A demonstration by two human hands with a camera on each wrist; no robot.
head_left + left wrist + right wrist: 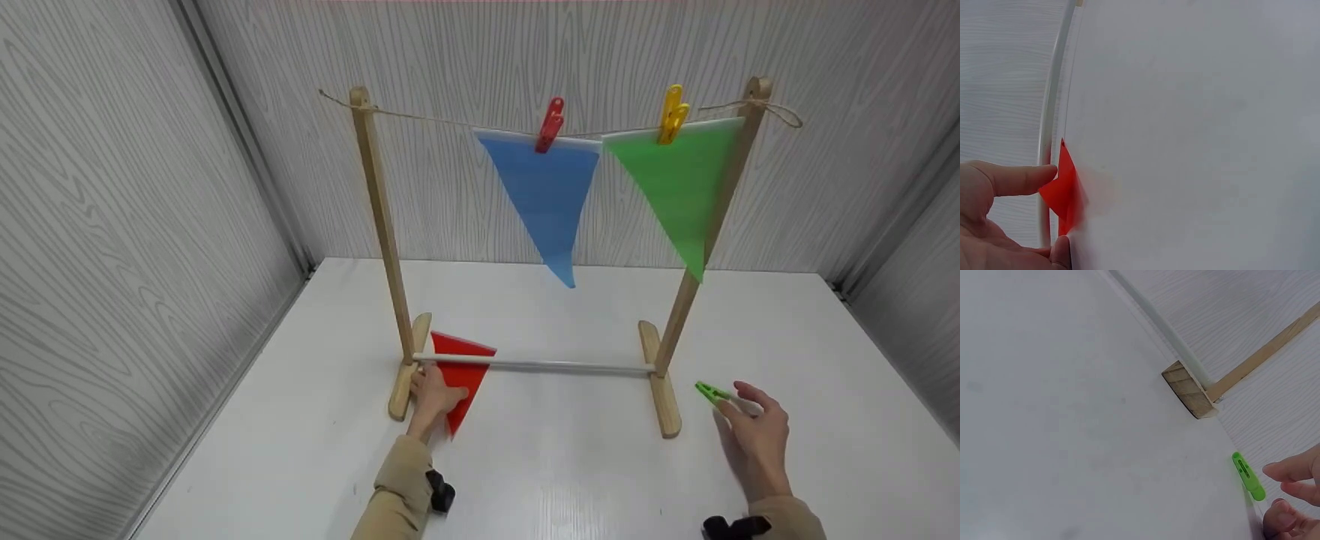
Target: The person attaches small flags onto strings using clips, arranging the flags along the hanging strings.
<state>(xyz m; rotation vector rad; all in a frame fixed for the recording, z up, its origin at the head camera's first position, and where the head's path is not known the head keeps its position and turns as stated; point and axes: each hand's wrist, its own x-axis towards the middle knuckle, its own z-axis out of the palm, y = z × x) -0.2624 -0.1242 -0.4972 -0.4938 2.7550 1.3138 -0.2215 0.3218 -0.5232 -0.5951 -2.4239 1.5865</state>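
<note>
Red flag [459,375] under left grip [433,397]. Bright green peg [711,392] at fingertips of right grip [757,435]. Blue flag [546,199] under red peg [550,124]; green flag [675,187] under yellow peg [672,114]. Pale wooden rack [382,225]. White table [570,465]. Grey wood-grain walls [112,225]. Tan sleeves [401,487].

Head overlooks; 2 wrists hug tabletop [570,465].
</note>
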